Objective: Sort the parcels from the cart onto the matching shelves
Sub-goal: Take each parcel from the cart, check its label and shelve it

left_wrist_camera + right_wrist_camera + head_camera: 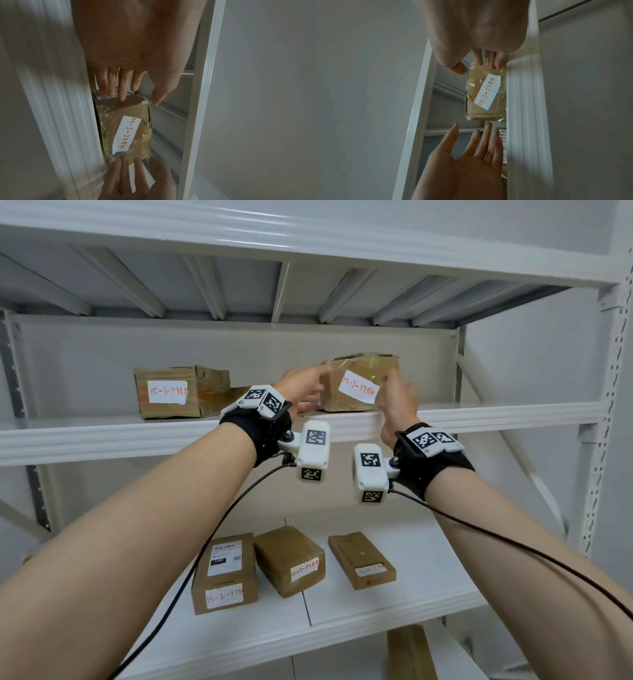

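Nearby, another parcel (178, 392) leftward.

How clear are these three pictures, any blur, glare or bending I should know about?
Head view: bright and mostly sharp, the shelf edge bows from the wide lens, and the taped parcel shows glare on its wrap. Left wrist view: dim, the left hand soft, the shelf rail smeared. Right wrist view: dim too, the right hand blurred, yet the label stays readable.

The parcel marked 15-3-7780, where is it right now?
In the head view the parcel sits on the upper shelf, right of another box, between the left hand and right hand.
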### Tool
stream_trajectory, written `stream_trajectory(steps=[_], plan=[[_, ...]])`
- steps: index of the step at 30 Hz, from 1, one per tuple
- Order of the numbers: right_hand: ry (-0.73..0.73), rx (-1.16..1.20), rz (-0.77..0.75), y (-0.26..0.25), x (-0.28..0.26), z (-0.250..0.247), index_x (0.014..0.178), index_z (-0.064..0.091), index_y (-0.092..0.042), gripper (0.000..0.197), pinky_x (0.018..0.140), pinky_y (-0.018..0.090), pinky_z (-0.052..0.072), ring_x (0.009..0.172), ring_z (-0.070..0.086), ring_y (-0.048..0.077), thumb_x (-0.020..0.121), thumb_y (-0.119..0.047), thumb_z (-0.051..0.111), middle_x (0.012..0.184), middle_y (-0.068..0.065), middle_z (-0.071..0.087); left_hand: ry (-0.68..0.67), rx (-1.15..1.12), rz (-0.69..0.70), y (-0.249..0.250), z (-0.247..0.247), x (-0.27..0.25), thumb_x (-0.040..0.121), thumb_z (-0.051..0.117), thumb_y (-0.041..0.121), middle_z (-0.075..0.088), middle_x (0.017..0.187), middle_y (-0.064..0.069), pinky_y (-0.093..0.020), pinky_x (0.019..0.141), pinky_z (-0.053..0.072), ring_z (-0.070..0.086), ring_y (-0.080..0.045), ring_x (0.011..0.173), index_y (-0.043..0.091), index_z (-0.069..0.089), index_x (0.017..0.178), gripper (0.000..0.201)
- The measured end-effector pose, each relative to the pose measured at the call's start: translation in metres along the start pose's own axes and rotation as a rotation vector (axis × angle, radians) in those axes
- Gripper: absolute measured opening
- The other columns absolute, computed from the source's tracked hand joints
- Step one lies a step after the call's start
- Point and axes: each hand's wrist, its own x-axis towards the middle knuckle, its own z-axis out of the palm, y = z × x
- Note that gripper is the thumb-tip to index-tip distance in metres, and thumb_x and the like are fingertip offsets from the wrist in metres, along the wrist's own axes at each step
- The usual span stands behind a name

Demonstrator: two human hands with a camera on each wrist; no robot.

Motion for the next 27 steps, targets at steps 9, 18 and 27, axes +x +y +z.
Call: stream_trajectory(steps=[9,18,27], plan=[[-0.339,-0.105,0.129,-0.010,-0.015,0.026,0.095,0.058,-0.014,0.011,0.074,0.028,0.047,0.091,0.056,0.021,0.096,-0.024,0.052,0.097,0.007,0.064,-0.065,0.029,-0.010,0.005,-0.017,-0.008,0.094,0.059,0.043,0.063,0.108,-0.006,-0.026,0.071,0.052,0.057,-0.017,0.084,0.014,0.061,0.112,0.035],[-0.204,-0.077,0.005,-0.011,-0.062,0.058,0.099,0.054,-0.013,0.008,0.066,0.028,0.053,0.082,0.060,0.020,0.099,-0.019,0.050,0.089,0.002,0.054,-0.030,0.049,0.026,0.008,-0.075,-0.052,0.100,0.052,0.025,0.063,0.105,-0.009,-0.030,0.075,0.050,0.059,-0.022,0.086,0.013,0.059,0.095,0.015],[-0.385,-0.132,0.017,-0.023,-0.149,0.111,0.100,0.054,-0.011,0.006,0.053,0.022,0.046,0.057,0.055,0.013,0.097,-0.011,0.048,0.074,0.003,0.059,0.028,0.107,0.047,0.013,-0.166,-0.116,0.097,0.057,0.022,0.065,0.070,0.002,-0.024,0.067,0.048,0.065,-0.012,0.066,0.015,0.061,0.081,0.018]])
